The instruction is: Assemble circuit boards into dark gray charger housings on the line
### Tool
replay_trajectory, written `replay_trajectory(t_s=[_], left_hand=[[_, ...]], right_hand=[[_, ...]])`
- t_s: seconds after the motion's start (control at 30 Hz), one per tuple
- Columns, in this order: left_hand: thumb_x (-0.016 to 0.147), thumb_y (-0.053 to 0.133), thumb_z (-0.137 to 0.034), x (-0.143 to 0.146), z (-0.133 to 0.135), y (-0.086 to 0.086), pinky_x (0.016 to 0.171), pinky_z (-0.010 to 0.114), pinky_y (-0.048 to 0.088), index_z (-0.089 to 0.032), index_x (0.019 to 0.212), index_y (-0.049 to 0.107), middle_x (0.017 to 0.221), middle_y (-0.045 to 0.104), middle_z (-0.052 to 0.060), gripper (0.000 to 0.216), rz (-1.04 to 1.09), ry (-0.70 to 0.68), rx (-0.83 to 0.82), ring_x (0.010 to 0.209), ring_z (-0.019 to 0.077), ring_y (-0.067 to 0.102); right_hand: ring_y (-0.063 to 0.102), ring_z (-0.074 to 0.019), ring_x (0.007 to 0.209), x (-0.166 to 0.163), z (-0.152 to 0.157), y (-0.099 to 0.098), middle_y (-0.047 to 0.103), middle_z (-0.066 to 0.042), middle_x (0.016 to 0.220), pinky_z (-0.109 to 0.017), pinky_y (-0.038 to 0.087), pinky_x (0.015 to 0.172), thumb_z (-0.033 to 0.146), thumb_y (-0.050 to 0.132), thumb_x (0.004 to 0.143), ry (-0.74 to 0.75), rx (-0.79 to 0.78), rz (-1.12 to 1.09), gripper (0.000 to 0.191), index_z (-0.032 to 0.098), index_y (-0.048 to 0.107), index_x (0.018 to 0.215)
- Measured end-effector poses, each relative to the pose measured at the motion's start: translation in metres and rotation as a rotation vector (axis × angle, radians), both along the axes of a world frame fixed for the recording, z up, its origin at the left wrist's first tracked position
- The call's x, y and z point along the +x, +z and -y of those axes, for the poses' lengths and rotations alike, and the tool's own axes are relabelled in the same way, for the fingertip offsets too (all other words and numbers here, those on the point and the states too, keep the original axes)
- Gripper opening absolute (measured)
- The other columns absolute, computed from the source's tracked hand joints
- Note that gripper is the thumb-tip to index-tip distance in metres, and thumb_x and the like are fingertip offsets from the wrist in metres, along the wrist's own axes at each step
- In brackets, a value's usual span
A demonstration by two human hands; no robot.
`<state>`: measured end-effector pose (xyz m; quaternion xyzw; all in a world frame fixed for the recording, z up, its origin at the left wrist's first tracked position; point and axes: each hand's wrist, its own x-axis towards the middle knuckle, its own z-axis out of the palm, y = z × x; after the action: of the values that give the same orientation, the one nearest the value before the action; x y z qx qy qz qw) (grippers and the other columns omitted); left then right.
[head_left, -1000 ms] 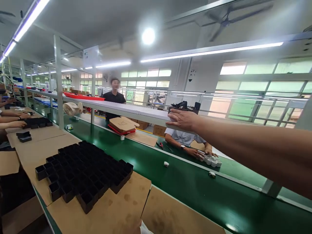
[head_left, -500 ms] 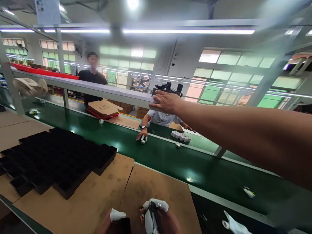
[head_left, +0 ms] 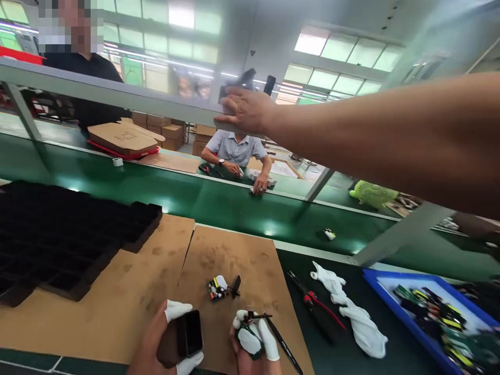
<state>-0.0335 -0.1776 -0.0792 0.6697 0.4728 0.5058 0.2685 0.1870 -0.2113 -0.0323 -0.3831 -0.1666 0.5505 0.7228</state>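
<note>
My left hand point(head_left: 167, 341), with white finger cots, is closed round a small black box point(head_left: 189, 333) at the bottom edge. My right hand point(head_left: 255, 346), also in finger cots, grips a small green circuit board point(head_left: 247, 332) together with a thin black tool point(head_left: 282, 342). Both hands hover over a brown cardboard sheet point(head_left: 234, 260). On that sheet, just above my hands, lies another small circuit board point(head_left: 216, 287) with a black part beside it.
Another person's bare arm point(head_left: 371, 135) reaches from the right, its hand point(head_left: 244, 109) on the overhead shelf rail point(head_left: 117, 94). Black trays point(head_left: 70, 234) sit left. Red-handled pliers point(head_left: 314, 304), white gloves point(head_left: 351, 312) and a blue parts tray point(head_left: 375, 278) lie right. Across the green belt point(head_left: 219, 200) a seated worker point(head_left: 236, 148) handles parts.
The view has swung down and to the right, bringing my two hands and the bench in front of me into sight. The other person's hand stays on the shelf rail.
</note>
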Motion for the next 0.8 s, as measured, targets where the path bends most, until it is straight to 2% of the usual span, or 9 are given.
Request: replay_trajectory(t_s=[0.1, 0.2, 0.3, 0.4, 0.5, 0.57, 0.67, 0.73, 0.8], left_hand=[[0.087, 0.091, -0.062, -0.002, 0.006, -0.001, 0.112, 0.048, 0.067, -0.029, 0.129, 0.079, 0.130, 0.082, 0.011, 0.055, -0.014, 0.001, -0.030, 0.128, 0.0372, 0.079], [0.090, 0.088, -0.060, -0.004, 0.011, 0.000, 0.114, 0.053, 0.066, -0.032, 0.131, 0.077, 0.133, 0.081, 0.010, 0.052, -0.030, -0.003, -0.061, 0.131, 0.0391, 0.077], [0.094, 0.084, -0.062, -0.007, 0.014, -0.001, 0.117, 0.056, 0.063, -0.032, 0.134, 0.074, 0.135, 0.079, 0.011, 0.052, -0.052, -0.006, -0.086, 0.133, 0.0399, 0.075], [0.098, 0.079, -0.062, -0.013, 0.013, 0.001, 0.119, 0.055, 0.060, -0.029, 0.138, 0.070, 0.140, 0.075, 0.012, 0.052, -0.094, -0.033, -0.119, 0.134, 0.0380, 0.073], [0.094, 0.085, -0.056, -0.019, 0.010, 0.008, 0.109, 0.047, 0.064, -0.028, 0.137, 0.069, 0.136, 0.075, 0.010, 0.054, -0.146, -0.101, -0.108, 0.127, 0.0344, 0.074], [0.095, 0.086, -0.053, -0.020, 0.008, 0.015, 0.105, 0.045, 0.064, -0.027, 0.138, 0.069, 0.133, 0.075, 0.011, 0.053, -0.133, -0.119, -0.103, 0.124, 0.0328, 0.074], [0.096, 0.086, -0.047, -0.018, 0.007, 0.024, 0.109, 0.047, 0.062, -0.025, 0.138, 0.067, 0.131, 0.074, 0.011, 0.051, -0.069, -0.132, -0.145, 0.125, 0.0314, 0.072], [0.096, 0.088, -0.041, -0.017, 0.008, 0.030, 0.110, 0.045, 0.061, -0.025, 0.139, 0.066, 0.134, 0.072, 0.012, 0.051, -0.003, -0.179, -0.174, 0.125, 0.0299, 0.071], [0.096, 0.089, -0.038, -0.017, 0.010, 0.038, 0.110, 0.043, 0.061, -0.026, 0.138, 0.067, 0.135, 0.071, 0.012, 0.049, 0.049, -0.227, -0.184, 0.126, 0.0289, 0.071]], right_hand=[[0.074, -0.0268, 0.086, 0.003, 0.007, 0.000, 0.082, -0.007, 0.095, -0.036, 0.060, 0.073, 0.061, 0.095, 0.085, 0.039, -0.077, 0.292, 0.043, 0.023, 0.086, 0.103], [0.073, -0.0335, 0.104, 0.002, 0.013, 0.005, 0.081, -0.008, 0.103, -0.041, 0.062, 0.087, 0.064, 0.097, 0.081, 0.062, -0.160, 0.614, 0.044, 0.028, 0.086, 0.105], [0.069, -0.0290, 0.100, -0.002, 0.010, 0.012, 0.077, -0.005, 0.101, -0.038, 0.059, 0.091, 0.069, 0.092, 0.084, 0.169, -0.204, 0.827, 0.045, 0.028, 0.084, 0.100], [0.062, -0.0207, 0.086, -0.003, 0.002, 0.022, 0.071, -0.001, 0.091, -0.032, 0.055, 0.082, 0.071, 0.091, 0.085, 0.296, -0.208, 0.649, 0.051, 0.024, 0.080, 0.100], [0.064, -0.0199, 0.082, -0.003, -0.001, 0.033, 0.073, -0.004, 0.097, -0.033, 0.056, 0.078, 0.081, 0.082, 0.086, 0.375, -0.191, 0.370, 0.061, 0.021, 0.076, 0.094], [0.069, -0.0226, 0.089, -0.005, 0.001, 0.039, 0.076, -0.008, 0.107, -0.038, 0.060, 0.086, 0.083, 0.074, 0.092, 0.428, -0.165, 0.247, 0.062, 0.021, 0.077, 0.095], [0.073, -0.0242, 0.105, -0.007, 0.010, 0.045, 0.077, -0.008, 0.121, -0.045, 0.060, 0.108, 0.073, 0.080, 0.096, 0.448, -0.101, 0.132, 0.051, 0.024, 0.082, 0.110], [0.074, -0.0243, 0.112, -0.008, 0.018, 0.048, 0.079, -0.007, 0.126, -0.048, 0.057, 0.117, 0.066, 0.085, 0.096, 0.421, -0.074, 0.150, 0.045, 0.027, 0.083, 0.118], [0.076, -0.0265, 0.115, -0.007, 0.025, 0.049, 0.081, -0.009, 0.128, -0.050, 0.057, 0.119, 0.061, 0.091, 0.092, 0.406, -0.059, 0.209, 0.049, 0.028, 0.081, 0.127]])
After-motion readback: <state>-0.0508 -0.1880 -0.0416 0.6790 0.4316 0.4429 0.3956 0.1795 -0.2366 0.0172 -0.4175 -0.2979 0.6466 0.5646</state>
